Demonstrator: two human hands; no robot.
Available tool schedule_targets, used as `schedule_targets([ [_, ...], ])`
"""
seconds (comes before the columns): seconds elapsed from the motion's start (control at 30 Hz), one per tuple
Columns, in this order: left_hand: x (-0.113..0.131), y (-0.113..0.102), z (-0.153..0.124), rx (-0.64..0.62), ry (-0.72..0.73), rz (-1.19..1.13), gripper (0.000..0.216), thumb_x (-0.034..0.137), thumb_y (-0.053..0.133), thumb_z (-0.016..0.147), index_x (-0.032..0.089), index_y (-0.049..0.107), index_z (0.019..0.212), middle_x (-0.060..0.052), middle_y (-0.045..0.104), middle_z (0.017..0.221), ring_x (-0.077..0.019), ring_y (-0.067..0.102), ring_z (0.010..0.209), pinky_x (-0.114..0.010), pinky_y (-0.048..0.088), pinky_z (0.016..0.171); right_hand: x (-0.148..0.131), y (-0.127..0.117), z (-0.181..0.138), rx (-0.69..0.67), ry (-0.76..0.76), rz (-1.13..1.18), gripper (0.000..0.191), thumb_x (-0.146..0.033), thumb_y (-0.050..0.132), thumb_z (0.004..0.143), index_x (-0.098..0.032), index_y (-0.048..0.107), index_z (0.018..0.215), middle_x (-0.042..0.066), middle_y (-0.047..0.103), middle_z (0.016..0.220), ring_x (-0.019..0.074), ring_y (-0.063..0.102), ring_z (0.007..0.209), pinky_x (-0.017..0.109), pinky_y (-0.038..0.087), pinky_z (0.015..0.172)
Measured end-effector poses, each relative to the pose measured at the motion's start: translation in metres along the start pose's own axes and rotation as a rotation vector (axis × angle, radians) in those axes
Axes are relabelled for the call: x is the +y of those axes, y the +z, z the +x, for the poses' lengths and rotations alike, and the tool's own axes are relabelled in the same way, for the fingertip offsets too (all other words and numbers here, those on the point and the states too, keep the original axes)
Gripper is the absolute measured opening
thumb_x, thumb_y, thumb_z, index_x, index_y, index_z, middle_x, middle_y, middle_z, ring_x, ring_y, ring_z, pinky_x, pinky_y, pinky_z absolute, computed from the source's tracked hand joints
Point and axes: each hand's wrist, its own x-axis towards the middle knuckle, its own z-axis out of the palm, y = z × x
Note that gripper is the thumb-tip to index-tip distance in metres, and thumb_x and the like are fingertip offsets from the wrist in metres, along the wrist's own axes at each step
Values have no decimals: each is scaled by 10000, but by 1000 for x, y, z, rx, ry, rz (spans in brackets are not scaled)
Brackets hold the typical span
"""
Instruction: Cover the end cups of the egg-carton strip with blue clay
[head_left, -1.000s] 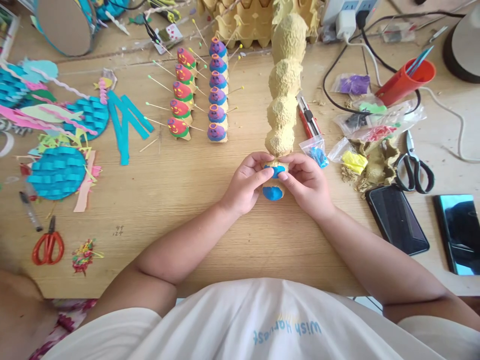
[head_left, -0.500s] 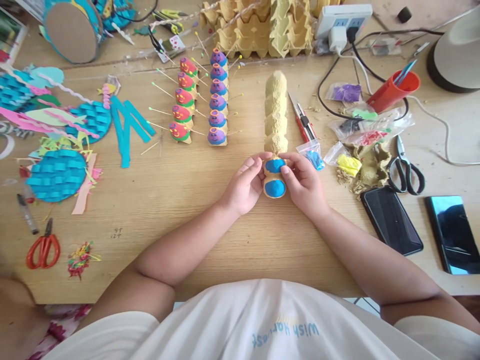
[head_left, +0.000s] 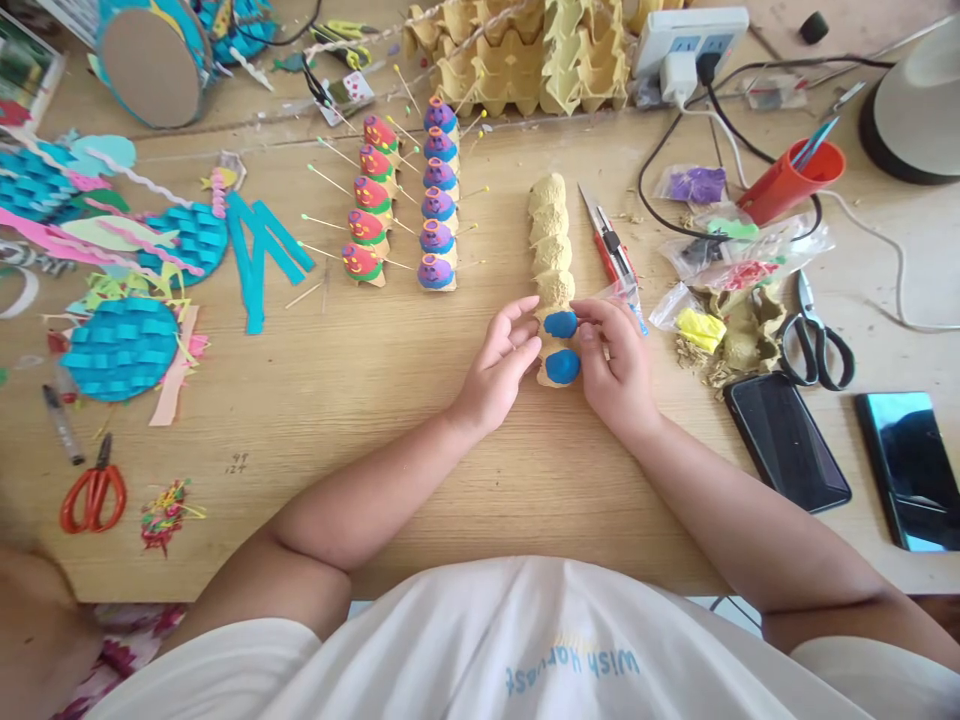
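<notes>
An egg carton strip [head_left: 553, 240] lies lengthwise in front of me, its row of cups facing up. Flattened blue clay [head_left: 562, 367] covers the faces of its two nearest cups; the others are bare cardboard. My left hand [head_left: 499, 365] is at the strip's left edge, thumb and fingers apart, the fingertips close to the second cup. On the opposite side, my right hand [head_left: 619, 365] has its fingers curled against the strip's near end, with the thumb bent beside the blue clay. The right fingertips are partly hidden.
Painted caterpillars with cotton-bud-like sticks [head_left: 437, 205] stand left of the strip. A utility knife [head_left: 615, 250], yellow clay [head_left: 701, 328], black-handled scissors [head_left: 817, 335] and two phones [head_left: 787, 440] lie to the right. Egg trays [head_left: 510, 70] and a power strip [head_left: 694, 40] sit behind.
The strip has tilted, its near end shifting right and its far end coming closer. My left fingers have spread away from the clay, and my right thumb has moved off the blue cup.
</notes>
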Motion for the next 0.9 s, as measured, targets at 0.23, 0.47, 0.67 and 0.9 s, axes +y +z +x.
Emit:
schedule_targets([
  [0.23,-8,-9,-2,-67,264,457,453,286,601,1111,297,642,1562,-91,769,1604,-264,745,1505,-464,606,1289,3,2,-6,19,141,126,330,-460,481,1222,-328,735,1386,89,796,1292,279,773,1268,560,675,1122],
  [0.47,-2,-7,-3,89,462,859,370,198,685,1055,267,800,1400,-90,838,1238,-242,791,1171,-431,650,1099,4,4,-8,52,159,260,331,-541,525,1212,-350,720,1399,78,794,1265,259,799,1207,515,706,1078],
  [0.67,-5,-9,0,147,465,834,533,27,615,973,273,725,1432,-82,821,1271,-225,783,1210,-384,650,1022,3,5,-8,25,142,268,350,-565,546,1200,-346,730,1401,79,793,1235,267,796,1173,517,703,1055],
  [0.9,-15,-12,6,97,360,543,523,51,591,959,281,575,1428,-106,771,1436,-217,773,1403,-438,655,1231,4,6,-7,7,148,293,299,-535,586,1191,-346,749,1356,77,773,1230,264,789,1175,495,682,1049],
])
